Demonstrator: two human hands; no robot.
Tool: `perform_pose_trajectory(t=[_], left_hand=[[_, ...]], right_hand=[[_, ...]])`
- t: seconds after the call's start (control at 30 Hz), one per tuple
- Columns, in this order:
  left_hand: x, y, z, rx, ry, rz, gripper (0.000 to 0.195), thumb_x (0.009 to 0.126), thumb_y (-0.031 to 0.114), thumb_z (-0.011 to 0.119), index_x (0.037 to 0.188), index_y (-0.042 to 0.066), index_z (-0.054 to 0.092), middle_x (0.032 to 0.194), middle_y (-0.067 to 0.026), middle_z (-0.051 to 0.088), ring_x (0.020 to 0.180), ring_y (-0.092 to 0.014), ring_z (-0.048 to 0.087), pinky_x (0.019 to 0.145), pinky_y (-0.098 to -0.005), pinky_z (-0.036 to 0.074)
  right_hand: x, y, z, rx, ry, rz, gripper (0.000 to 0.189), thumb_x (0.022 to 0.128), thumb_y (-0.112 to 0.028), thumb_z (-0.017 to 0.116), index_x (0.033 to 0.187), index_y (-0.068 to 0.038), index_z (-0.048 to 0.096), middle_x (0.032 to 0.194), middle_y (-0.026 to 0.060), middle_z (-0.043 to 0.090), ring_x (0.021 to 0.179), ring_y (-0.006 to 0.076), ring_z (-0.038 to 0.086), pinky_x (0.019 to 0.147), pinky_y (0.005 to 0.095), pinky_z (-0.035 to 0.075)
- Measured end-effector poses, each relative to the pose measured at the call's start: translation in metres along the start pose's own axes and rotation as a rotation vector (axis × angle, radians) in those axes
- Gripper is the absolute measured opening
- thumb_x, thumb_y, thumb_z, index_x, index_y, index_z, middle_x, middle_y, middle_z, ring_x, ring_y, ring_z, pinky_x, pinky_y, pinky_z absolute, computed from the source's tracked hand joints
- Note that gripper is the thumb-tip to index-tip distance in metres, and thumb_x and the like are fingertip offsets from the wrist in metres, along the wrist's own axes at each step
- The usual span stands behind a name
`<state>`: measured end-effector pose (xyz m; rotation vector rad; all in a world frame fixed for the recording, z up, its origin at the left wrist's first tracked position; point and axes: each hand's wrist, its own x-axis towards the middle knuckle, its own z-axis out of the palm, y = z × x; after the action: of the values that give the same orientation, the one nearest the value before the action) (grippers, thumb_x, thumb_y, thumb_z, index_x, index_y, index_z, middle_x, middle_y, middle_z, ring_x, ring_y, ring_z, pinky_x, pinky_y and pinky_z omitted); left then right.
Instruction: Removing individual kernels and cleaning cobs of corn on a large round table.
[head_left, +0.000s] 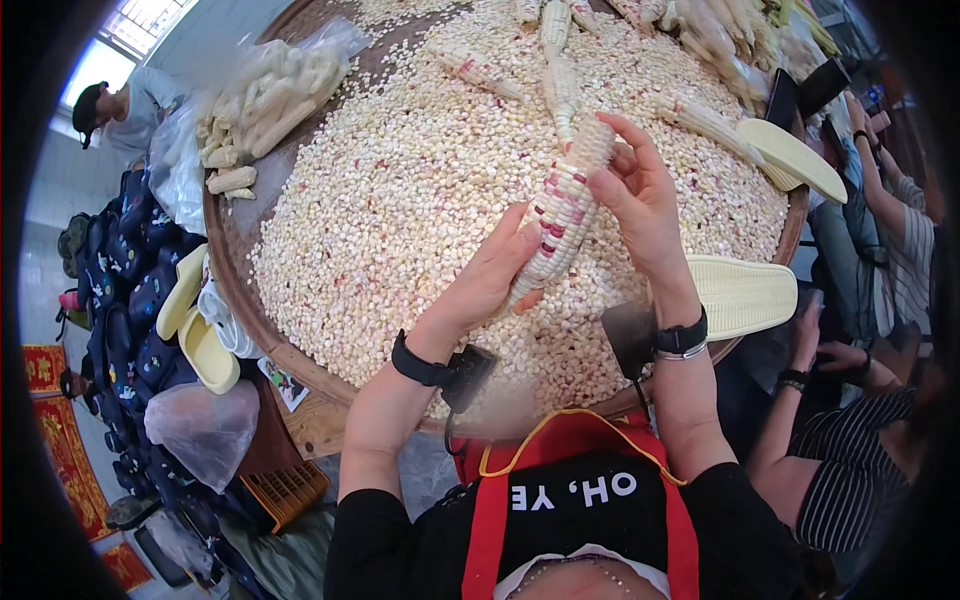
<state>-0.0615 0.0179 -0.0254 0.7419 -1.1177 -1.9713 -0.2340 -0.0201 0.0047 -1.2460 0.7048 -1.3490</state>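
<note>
An ear of white corn (559, 217) with dark red kernels is held at a slant over a wide round tray (244, 289) heaped with loose kernels (390, 210). My left hand (491, 262) grips its lower, tapered part. At the upper end, where the cob is bare of kernels, the thumb and fingers of my right hand (634, 184) touch the ear. Beyond my hands, another ear of corn (561, 90) lies on the heap, and one more (476, 69) rests to its upper left.
A plastic bag of bare cobs (274, 101) lies at the tray's upper left. Yellow slipper soles (750, 296) sit at the right rim, near a partly shelled ear (709, 124). Other people are at the right; a person in a cap (139, 109) is at upper left.
</note>
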Motion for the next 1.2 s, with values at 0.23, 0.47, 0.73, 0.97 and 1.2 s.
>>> perform_pose_trajectory(t=[0.23,0.47,0.73,0.97,1.2], left_hand=[[-0.005,0.007,0.002,0.052,-0.014,-0.001,0.052,0.091,0.048,0.033,0.128,0.012,0.029,0.091,-0.0064,0.057,0.047,-0.007,0.044,0.036,-0.0170,0.034],[-0.005,0.007,0.005,0.133,0.054,-0.011,0.047,0.093,0.042,0.034,0.126,0.009,0.033,0.086,-0.0038,0.054,0.046,-0.004,0.041,0.037,-0.0166,0.033],[-0.002,0.004,0.006,0.175,0.038,0.023,0.042,0.094,0.038,0.034,0.123,0.007,0.036,0.079,-0.0022,0.051,0.047,-0.004,0.040,0.038,-0.0173,0.033],[-0.001,0.003,0.002,0.121,0.024,-0.031,0.058,0.091,0.048,0.034,0.133,0.010,0.026,0.098,-0.0051,0.057,0.049,-0.004,0.045,0.037,-0.0163,0.034],[0.001,0.007,0.000,0.058,-0.035,0.006,0.063,0.087,0.054,0.037,0.132,0.011,0.028,0.096,-0.0068,0.056,0.052,-0.005,0.046,0.035,-0.0167,0.034]], right_hand=[[0.000,0.004,0.002,0.053,0.035,-0.003,0.044,0.085,-0.009,0.056,0.123,-0.004,0.035,0.100,0.0074,0.054,0.090,0.0105,0.052,0.078,0.0247,0.044],[0.000,0.003,0.001,0.035,0.062,0.027,0.039,0.086,-0.011,0.055,0.120,-0.005,0.036,0.095,0.0058,0.055,0.085,0.0088,0.051,0.072,0.0228,0.043],[0.007,0.013,-0.013,0.041,0.136,0.140,0.029,0.086,-0.012,0.056,0.111,-0.003,0.044,0.088,0.0018,0.054,0.079,0.0059,0.048,0.069,0.0207,0.039],[0.002,-0.002,0.003,-0.114,0.099,0.117,0.034,0.087,-0.020,0.053,0.115,-0.002,0.046,0.092,0.0028,0.055,0.087,0.0090,0.051,0.075,0.0233,0.042],[0.003,-0.008,-0.013,0.377,-0.110,0.229,0.055,0.080,-0.011,0.048,0.131,0.000,0.031,0.117,0.0205,0.051,0.109,0.0258,0.051,0.092,0.0344,0.041]])
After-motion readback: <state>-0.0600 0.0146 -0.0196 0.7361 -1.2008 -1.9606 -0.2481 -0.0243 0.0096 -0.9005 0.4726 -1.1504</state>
